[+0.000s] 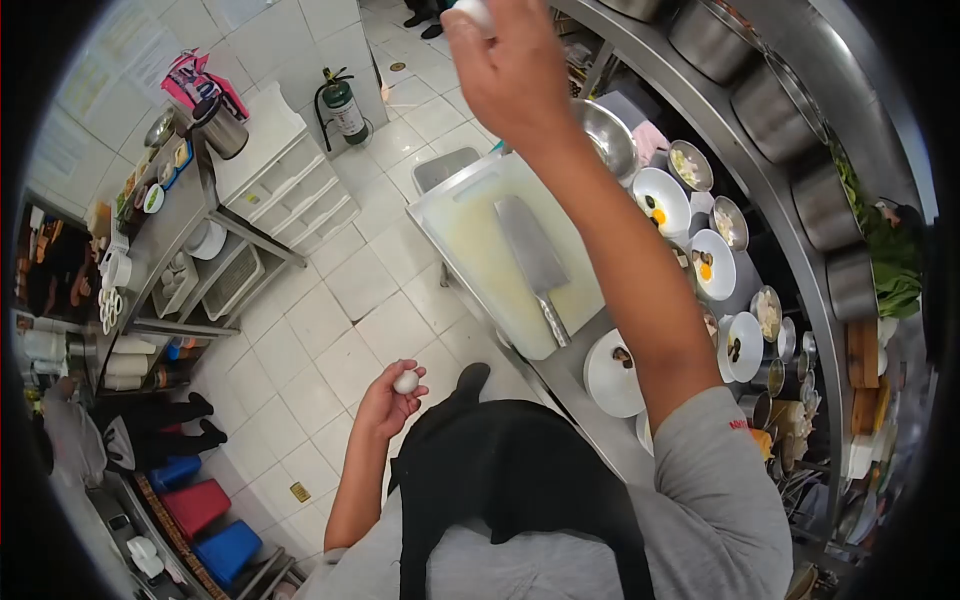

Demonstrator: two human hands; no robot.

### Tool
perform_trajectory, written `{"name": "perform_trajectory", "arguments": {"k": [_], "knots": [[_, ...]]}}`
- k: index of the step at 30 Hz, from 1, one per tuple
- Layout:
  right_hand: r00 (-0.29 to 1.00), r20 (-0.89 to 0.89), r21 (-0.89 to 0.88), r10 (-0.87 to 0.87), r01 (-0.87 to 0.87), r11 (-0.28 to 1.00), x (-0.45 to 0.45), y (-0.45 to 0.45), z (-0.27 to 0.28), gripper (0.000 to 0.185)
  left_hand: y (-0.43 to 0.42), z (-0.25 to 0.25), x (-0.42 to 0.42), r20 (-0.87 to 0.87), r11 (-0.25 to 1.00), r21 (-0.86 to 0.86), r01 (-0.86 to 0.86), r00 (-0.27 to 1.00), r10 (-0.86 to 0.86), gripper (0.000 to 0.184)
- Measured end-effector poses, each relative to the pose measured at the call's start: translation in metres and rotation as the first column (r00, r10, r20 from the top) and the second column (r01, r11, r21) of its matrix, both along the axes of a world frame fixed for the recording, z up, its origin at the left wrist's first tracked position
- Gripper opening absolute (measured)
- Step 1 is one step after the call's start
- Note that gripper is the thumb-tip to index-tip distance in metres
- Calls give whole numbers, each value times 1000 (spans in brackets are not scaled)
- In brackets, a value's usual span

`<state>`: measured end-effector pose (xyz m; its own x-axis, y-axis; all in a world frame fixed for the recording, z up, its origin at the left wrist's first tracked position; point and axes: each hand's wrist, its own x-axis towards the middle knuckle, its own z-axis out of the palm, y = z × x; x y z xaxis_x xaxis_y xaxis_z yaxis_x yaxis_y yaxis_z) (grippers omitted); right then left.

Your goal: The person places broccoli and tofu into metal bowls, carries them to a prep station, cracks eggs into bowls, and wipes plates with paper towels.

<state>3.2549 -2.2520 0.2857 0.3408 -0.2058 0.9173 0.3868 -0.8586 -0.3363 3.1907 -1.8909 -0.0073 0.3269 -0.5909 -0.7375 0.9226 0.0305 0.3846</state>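
A white egg [406, 382] rests in the curled fingers of my left hand [384, 408], held low over the floor tiles to the left of my apron. My right hand [515, 75] is raised high at the top of the view, with its fingers round another white egg [474, 13], which the frame's edge partly cuts off. Beneath the right arm, a cleaver [530, 250] lies flat on a white cutting board [455, 225]. Beside the arm stand white bowls; one bowl [727, 287] and another bowl [668, 185] each hold a yellow yolk and dark pieces.
Steel pots [780, 105] line the shelf on the right, near leafy greens [895, 265]. Small metal bowls [691, 166] of chopped food stand below it. A fire extinguisher [344, 108] is by the wall, next to white drawers [290, 190]. Another person [80, 430] is at far left.
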Motion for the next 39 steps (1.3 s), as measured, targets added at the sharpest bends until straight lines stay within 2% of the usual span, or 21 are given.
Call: {"name": "perform_trajectory", "arguments": {"k": [2,3,4,5,7,8,9,12,14,15,18,21,22,23,24,25,28,31,34,38,39], "knots": [[949,-244,-117,-198,174,978,58,-44,-63,43,0,-6,0,0,1000,-3,2,1000,-2,26],[813,-468,-153,-346,311,938,64,-46,-100,55,-3,0,-1,-19,999,-7,-33,999,33,26],[595,-655,-217,-466,442,870,70,-50,-140,66,-4,-2,-2,-8,1000,-2,-26,1000,26,26],[431,-760,-300,-486,431,851,69,-55,-188,84,-10,3,-3,20,1000,8,0,1000,0,28],[424,-891,-65,-165,239,969,20,-21,-211,77,-20,14,-3,60,999,-4,34,998,-34,32],[424,-902,149,76,142,979,-15,1,-213,64,-23,17,-3,71,999,-22,27,997,-25,35],[440,-882,232,169,94,968,-48,25,-222,47,-29,25,-1,108,995,-52,86,991,-80,38],[257,-914,355,313,140,924,-134,75,-221,37,-63,43,4,168,983,-35,178,971,-170,38],[196,-868,496,456,311,811,-180,86,-219,46,-94,50,1,300,934,-15,358,892,-337,41],[243,-838,545,488,392,741,-201,90,-217,55,-114,56,-6,373,908,8,419,841,-391,44],[415,-759,643,502,602,474,-246,93,-234,55,-167,66,-36,523,772,-29,634,668,-529,54],[630,-761,627,159,650,429,-295,98,-265,47,-205,65,-74,591,555,-129,822,513,-622,62],[676,-717,689,170,648,324,-316,97,-236,38,-216,67,-87,595,493,-157,856,480,-644,62],[720,-688,709,96,637,303,-335,100,-225,37,-225,70,-100,597,432,-185,883,450,-664,63],[796,-601,790,69,579,202,-351,105,-235,36,-229,72,-111,600,372,-214,903,422,-680,63],[805,-593,774,-22,578,257,-364,109,-243,36,-229,72,-121,583,328,-212,921,388,-714,62],[680,-722,671,-124,733,114,-401,132,-233,37,-236,72,-138,532,200,-197,960,276,-800,59],[414,-787,357,-457,910,209,-425,147,-257,41,-236,75,-133,484,126,-111,986,164,-860,52],[314,-815,286,-488,949,133,-435,152,-256,43,-234,81,-125,490,122,-26,992,119,-864,46],[262,-718,198,-645,965,171,-430,153,-252,44,-229,70,-111,430,162,-13,987,152,-890,42],[257,-751,195,-608,966,168,-428,150,-262,44,-228,67,-108,420,167,-11,986,156,-894,42]]}}
